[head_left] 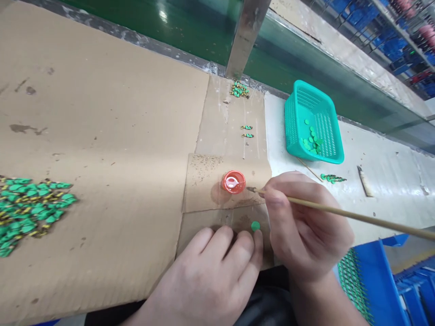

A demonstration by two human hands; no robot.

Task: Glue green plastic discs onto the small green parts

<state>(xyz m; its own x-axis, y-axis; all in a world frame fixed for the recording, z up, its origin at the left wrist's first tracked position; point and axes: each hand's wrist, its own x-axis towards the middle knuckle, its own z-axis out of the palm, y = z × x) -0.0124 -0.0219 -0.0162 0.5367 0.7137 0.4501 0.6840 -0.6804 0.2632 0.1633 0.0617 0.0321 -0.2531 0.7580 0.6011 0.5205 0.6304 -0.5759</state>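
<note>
My right hand (302,222) is closed round a thin wooden brush (326,208), whose dark tip points left, just beside a small red cup. The cup (234,182) holds some pale, shiny liquid and stands on a cardboard piece. Below it, my left hand (217,267) rests with its fingers curled and pressed together, back facing up. At its right fingertips sits a small green disc (255,225), touching them. Those fingers hide whatever else lies beneath them.
A turquoise basket (288,122) contains several green discs. Green, black and yellow pieces form a large pile (34,208) at left and a small heap (239,89) at the back. A knife-like tool (364,182) lies at right, above blue bins (377,280).
</note>
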